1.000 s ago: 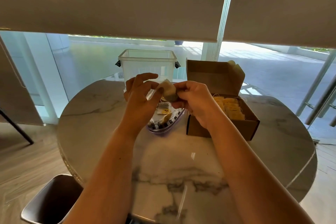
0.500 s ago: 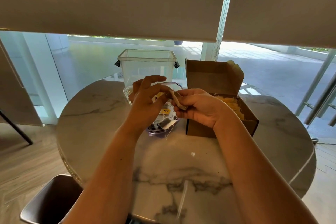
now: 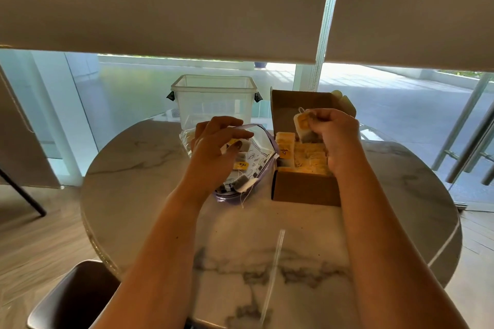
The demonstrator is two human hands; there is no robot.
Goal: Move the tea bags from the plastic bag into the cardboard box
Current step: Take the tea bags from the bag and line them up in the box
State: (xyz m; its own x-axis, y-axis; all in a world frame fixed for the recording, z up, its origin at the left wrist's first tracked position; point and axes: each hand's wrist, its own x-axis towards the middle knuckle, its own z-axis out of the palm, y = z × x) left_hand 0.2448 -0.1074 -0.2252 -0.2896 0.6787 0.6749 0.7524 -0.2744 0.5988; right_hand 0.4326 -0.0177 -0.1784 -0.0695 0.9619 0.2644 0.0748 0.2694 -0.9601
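An open cardboard box (image 3: 304, 191) sits right of centre on the marble table, lid standing up, with rows of yellow-tagged tea bags inside. Above it my right hand (image 3: 335, 132) pinches one tea bag (image 3: 303, 128) by its top, the bag hanging over the box. Left of the box lies the clear plastic bag (image 3: 256, 165) with a purple zip edge and several tea bags in it. My left hand (image 3: 213, 147) hovers over the bag's mouth, thumb and fingers holding its upper rim open.
A clear plastic tub (image 3: 213, 99) stands empty behind the bag at the table's far edge. The round marble table (image 3: 267, 248) has its rim close on all sides. A dark chair (image 3: 72, 299) sits at bottom left. Windows and blinds are beyond.
My right hand has carried a tea bag from the plastic bag's mouth to the right, over the cardboard box. My left hand stayed at the bag, now holding its rim open.
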